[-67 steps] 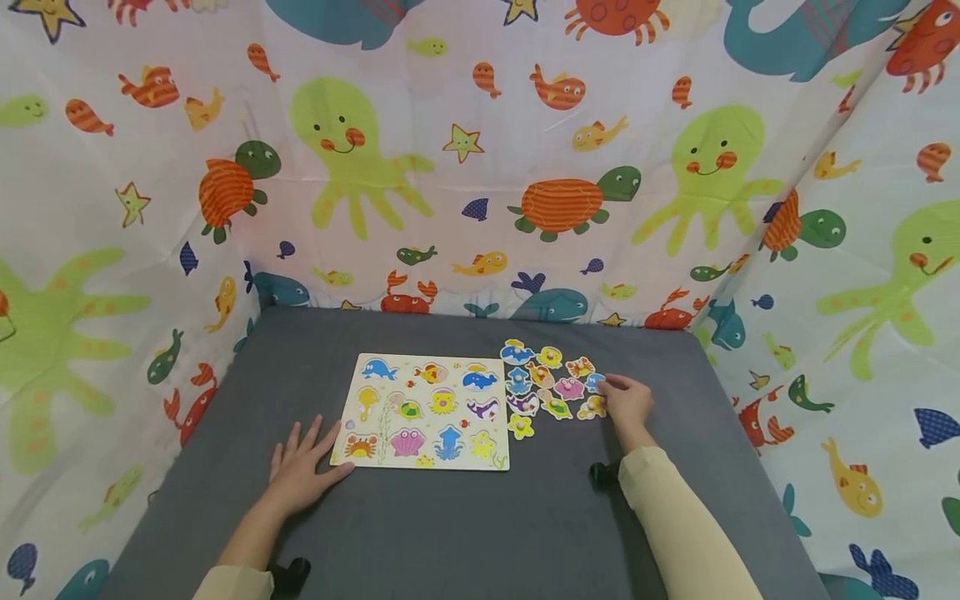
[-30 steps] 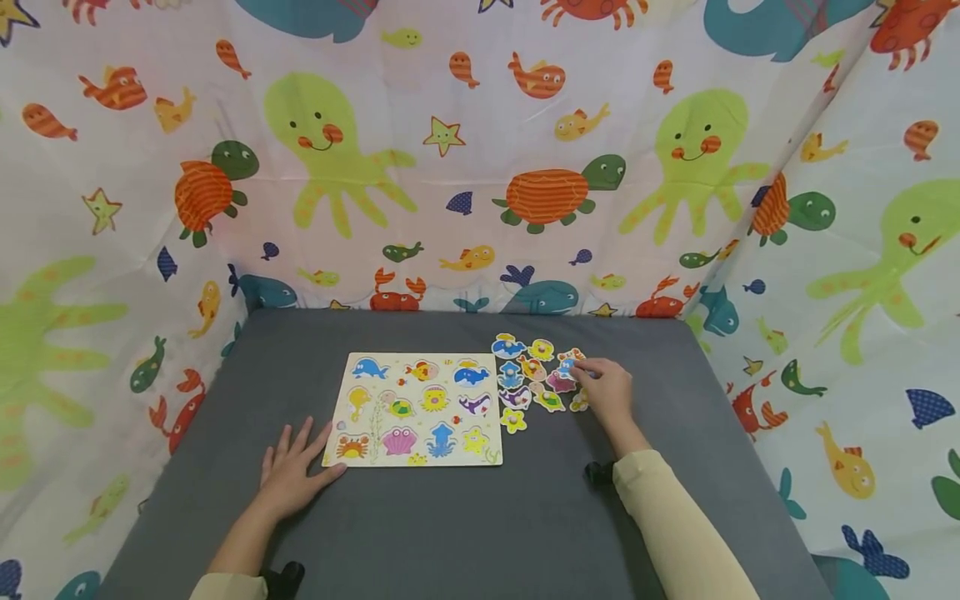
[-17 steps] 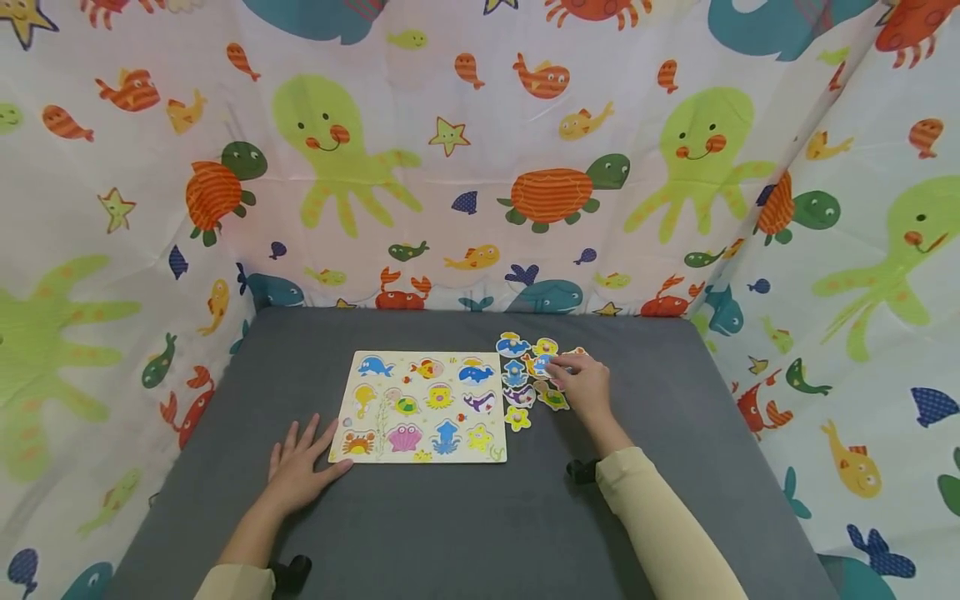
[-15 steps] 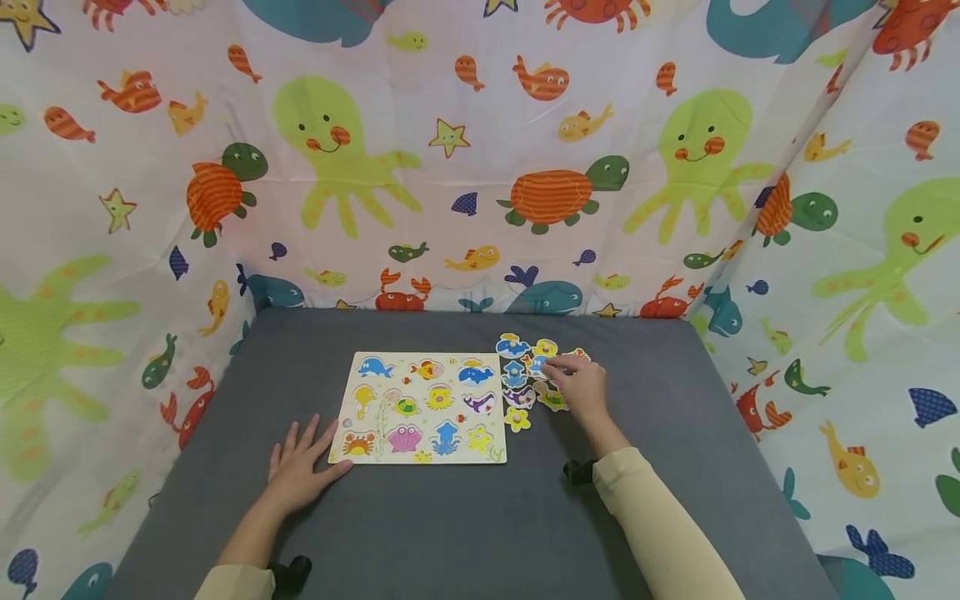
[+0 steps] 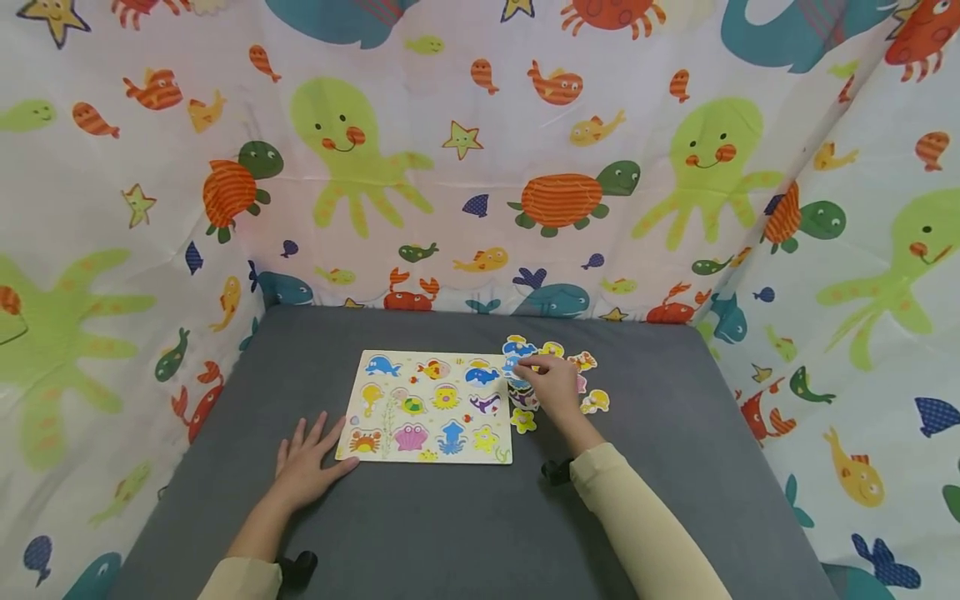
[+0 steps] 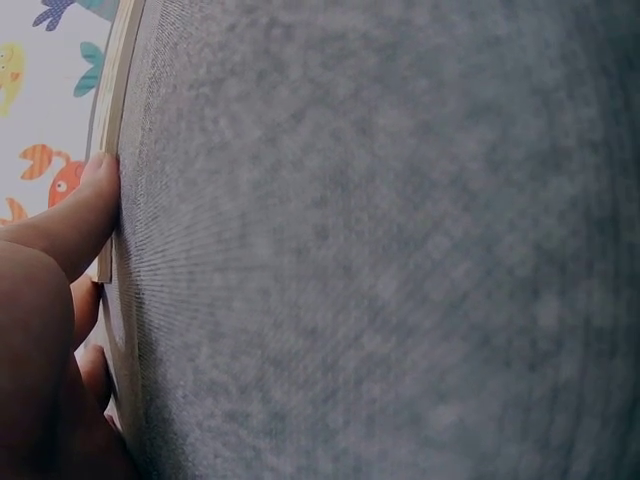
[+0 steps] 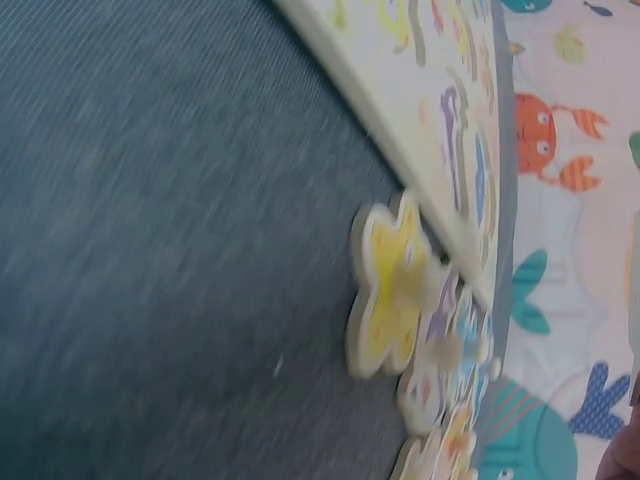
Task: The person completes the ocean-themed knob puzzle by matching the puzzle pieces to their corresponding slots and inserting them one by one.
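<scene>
In the head view, a small blue piece [image 5: 513,367] is held by the right hand [image 5: 557,390], its finger and thumb clamped on it, over the left side of the loose pieces at the board's right edge. The puzzle board [image 5: 429,419] lies flat on the tabletop [image 5: 435,533], its printed shapes facing up. The left hand [image 5: 306,467] is laid at the board's near left corner, fingers spread apart. The star piece [image 5: 523,420] lies nearest among the loose pieces; a yellow piece [image 5: 596,402] is set apart to the right.

In the left wrist view, the thumb is seen against the board's edge, with other fingertips beyond; nothing is gripped.

In the right wrist view, the star piece and other knobbed pieces are shown close to a board corner; the grip itself cannot be told from here.

The step in hand is judged to be the carrying of one piece from the pile toward the board. For the next move, the piece would need to be lifted clear of its neighbours, turned to match its recess and lowered, with the board steadied by the left hand.
</scene>
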Motion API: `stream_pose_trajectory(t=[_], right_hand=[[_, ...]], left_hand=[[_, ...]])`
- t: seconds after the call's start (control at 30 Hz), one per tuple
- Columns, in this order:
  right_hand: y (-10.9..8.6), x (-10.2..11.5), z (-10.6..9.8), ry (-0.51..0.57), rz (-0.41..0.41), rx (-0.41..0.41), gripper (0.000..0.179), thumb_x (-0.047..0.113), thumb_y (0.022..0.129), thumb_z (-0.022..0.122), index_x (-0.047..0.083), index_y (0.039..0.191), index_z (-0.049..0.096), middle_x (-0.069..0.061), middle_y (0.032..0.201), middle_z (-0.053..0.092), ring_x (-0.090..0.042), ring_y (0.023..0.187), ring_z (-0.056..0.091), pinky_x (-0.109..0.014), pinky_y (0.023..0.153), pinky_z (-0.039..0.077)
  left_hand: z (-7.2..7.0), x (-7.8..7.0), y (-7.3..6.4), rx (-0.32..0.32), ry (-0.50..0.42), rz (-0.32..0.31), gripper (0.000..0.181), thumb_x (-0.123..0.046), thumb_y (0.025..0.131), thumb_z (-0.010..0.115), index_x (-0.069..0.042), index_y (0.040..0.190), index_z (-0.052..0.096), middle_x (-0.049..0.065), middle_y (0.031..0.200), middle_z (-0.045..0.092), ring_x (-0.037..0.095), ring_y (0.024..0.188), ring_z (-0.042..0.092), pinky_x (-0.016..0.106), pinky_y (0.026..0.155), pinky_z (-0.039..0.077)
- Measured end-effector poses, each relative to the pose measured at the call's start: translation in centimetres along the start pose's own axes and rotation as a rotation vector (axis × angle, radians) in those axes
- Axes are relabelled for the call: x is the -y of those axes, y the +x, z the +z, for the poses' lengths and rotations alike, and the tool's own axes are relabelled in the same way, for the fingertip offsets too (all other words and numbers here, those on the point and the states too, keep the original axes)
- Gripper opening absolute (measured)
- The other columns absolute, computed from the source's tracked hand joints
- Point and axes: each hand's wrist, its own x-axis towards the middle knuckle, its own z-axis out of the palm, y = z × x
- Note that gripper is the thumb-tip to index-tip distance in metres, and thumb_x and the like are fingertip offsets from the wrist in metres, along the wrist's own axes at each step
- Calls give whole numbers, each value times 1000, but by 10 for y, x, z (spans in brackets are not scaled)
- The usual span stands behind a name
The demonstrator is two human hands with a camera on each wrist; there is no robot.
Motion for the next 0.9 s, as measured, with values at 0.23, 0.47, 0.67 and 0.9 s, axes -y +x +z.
stream_pose_trajectory(t=[0.23, 0.47, 0.67, 0.9], right_hand=[[2, 15, 17, 17, -1, 43, 16, 27, 86, 83, 16, 98, 83, 1, 96, 78, -16, 72, 56, -24, 58, 43], [6, 25, 29, 51, -5, 54, 15, 29, 86, 82, 19, 96, 83, 1, 91, 77, -18, 65, 57, -26, 51, 45], [6, 35, 40, 50, 26, 93, 15, 30, 86, 82, 20, 96, 83, 2, 87, 74, -20, 65, 54, -27, 51, 40], [8, 44, 55, 43, 9, 125, 15, 30, 86, 82, 20, 97, 83, 4, 91, 76, -20, 63, 56, -29, 50, 43]], left_hand=[[2, 3, -1, -12, 12, -2, 91, -63, 87, 68, -19, 159, 33, 20, 168, 15, 50, 153, -3, 73, 115, -5], [1, 0, 1, -11, -2, -8, 93, -68, 86, 66, -20, 159, 34, 20, 168, 15, 50, 153, -3, 73, 115, -6], [2, 2, 3, 5, 23, -15, 93, -69, 87, 63, -21, 160, 32, 18, 169, 13, 49, 153, -4, 73, 115, -5], [2, 4, 4, 12, 31, -25, 94, -71, 86, 63, -22, 160, 31, 18, 169, 12, 49, 153, -5, 72, 116, -6]])
